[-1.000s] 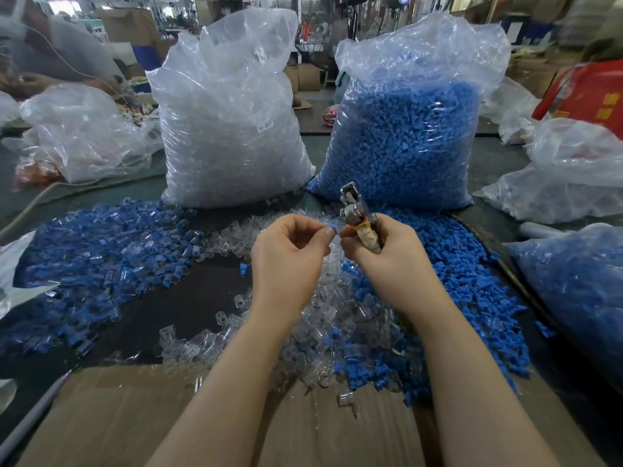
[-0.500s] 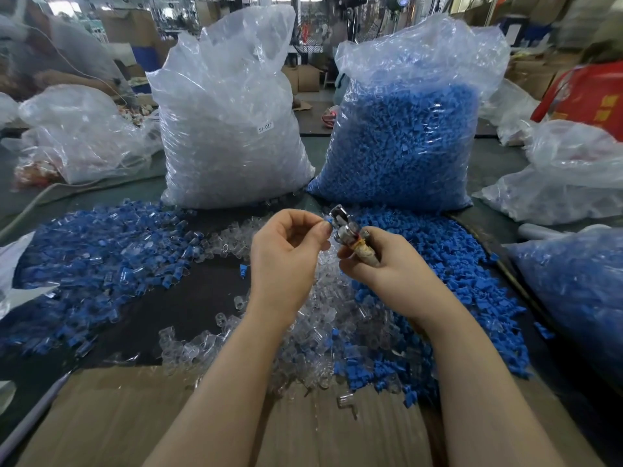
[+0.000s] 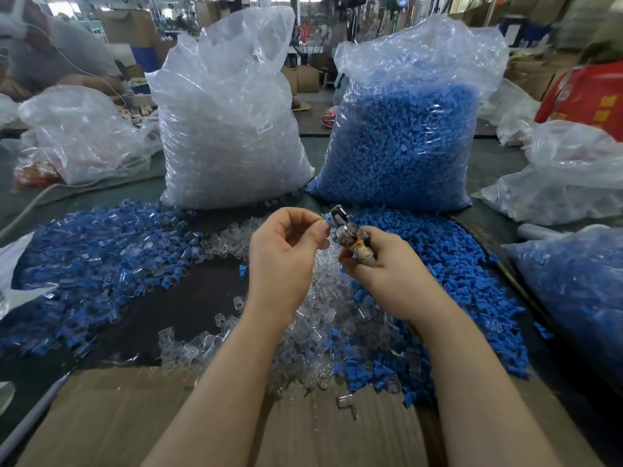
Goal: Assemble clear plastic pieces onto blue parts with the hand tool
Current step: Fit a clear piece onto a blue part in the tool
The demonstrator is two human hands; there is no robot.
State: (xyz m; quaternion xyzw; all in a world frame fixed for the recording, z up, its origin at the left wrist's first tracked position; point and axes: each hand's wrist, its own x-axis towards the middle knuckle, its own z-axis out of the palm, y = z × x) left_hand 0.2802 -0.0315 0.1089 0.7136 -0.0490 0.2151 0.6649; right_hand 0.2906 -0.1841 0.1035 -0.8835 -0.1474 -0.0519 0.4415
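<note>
Head view: the left hand (image 3: 286, 261) pinches a blue part (image 3: 325, 220) against the tip of the hand tool (image 3: 347, 235), gripped by the right hand (image 3: 384, 271). Left of the tool lies a heap of finished pieces (image 3: 94, 261); loose clear pieces (image 3: 337, 332) below and full bags behind suggest much work remains.

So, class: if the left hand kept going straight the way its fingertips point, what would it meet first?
The left hand, pinching a small blue part, points right, toward the metal head of the hand tool held in the right hand. It would probably meet that tool head first, though depth is hard to judge.
</note>
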